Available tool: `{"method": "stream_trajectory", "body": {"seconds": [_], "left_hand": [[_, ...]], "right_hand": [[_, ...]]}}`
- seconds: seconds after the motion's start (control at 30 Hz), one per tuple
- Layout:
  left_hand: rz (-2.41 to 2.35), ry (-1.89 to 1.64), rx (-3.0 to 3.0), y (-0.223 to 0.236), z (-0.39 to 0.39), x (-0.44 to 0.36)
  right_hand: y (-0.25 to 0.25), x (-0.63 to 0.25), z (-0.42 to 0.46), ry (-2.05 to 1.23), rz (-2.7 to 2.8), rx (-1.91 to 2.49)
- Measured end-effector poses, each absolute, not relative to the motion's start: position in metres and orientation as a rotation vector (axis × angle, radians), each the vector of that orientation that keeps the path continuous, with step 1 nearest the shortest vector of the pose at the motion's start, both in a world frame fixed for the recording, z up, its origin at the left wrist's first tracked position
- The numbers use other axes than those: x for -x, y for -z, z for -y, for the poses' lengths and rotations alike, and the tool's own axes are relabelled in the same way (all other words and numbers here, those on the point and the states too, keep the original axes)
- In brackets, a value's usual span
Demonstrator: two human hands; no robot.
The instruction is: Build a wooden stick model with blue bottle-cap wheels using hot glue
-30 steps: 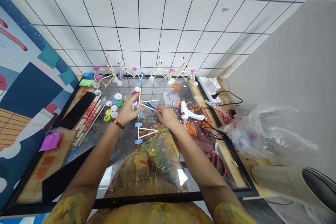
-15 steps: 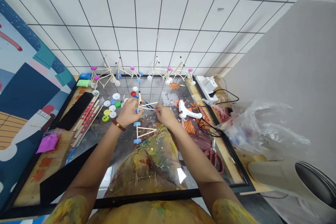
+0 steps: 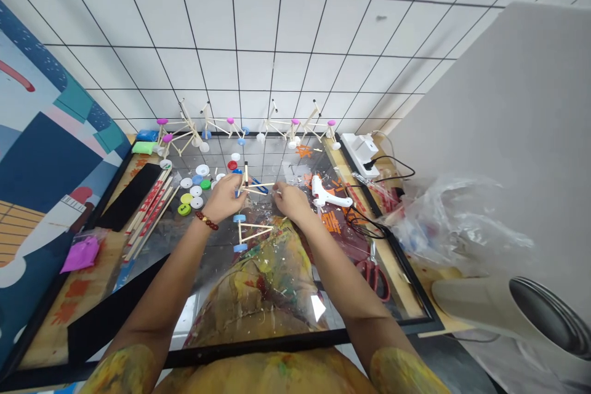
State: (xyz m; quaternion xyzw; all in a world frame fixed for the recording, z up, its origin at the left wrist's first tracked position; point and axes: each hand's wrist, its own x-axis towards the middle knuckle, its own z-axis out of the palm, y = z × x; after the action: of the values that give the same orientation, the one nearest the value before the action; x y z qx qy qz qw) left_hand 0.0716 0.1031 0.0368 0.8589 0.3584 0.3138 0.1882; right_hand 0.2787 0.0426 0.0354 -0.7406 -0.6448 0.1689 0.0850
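My left hand [image 3: 226,198], with a bead bracelet on its wrist, grips a small frame of thin wooden sticks [image 3: 253,185] just above a glass-topped table [image 3: 212,271]. My right hand [image 3: 287,199] pinches the right end of the same frame. Just in front of my hands a second stick piece with blue bottle-cap wheels [image 3: 247,234] lies flat on the glass. A white glue gun [image 3: 325,194] rests to the right of my right hand.
Several finished stick models with pink, white and blue caps [image 3: 244,129] line the tiled wall. Loose bottle caps [image 3: 196,188] and a bundle of chopsticks [image 3: 150,212] lie left. Red scissors [image 3: 373,271], a power strip [image 3: 364,148] and a clear plastic bag [image 3: 457,228] are right.
Both hands stay on the stick frame, which has been turned slightly. The camera has shifted a little, so everything sits slightly higher and further left in view.
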Motion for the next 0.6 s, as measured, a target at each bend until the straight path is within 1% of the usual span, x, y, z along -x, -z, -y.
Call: {"method": "stream_trajectory", "body": {"seconds": [0.13, 0.37, 0.6], "left_hand": [[-1.016, -0.878, -2.445, -0.036, -0.103, -0.073], [-0.949, -0.893, -2.429, -0.034, -0.099, -0.079], [-0.882, -0.885, -2.41, -0.028, -0.098, -0.081]], "right_hand": [[-0.039, -0.279, -0.057, -0.486, 1.877, 2.253], [-0.034, -0.275, -0.085, -0.55, 1.823, 2.264], [-0.042, -0.304, -0.07, -0.434, 1.633, 2.258]]}}
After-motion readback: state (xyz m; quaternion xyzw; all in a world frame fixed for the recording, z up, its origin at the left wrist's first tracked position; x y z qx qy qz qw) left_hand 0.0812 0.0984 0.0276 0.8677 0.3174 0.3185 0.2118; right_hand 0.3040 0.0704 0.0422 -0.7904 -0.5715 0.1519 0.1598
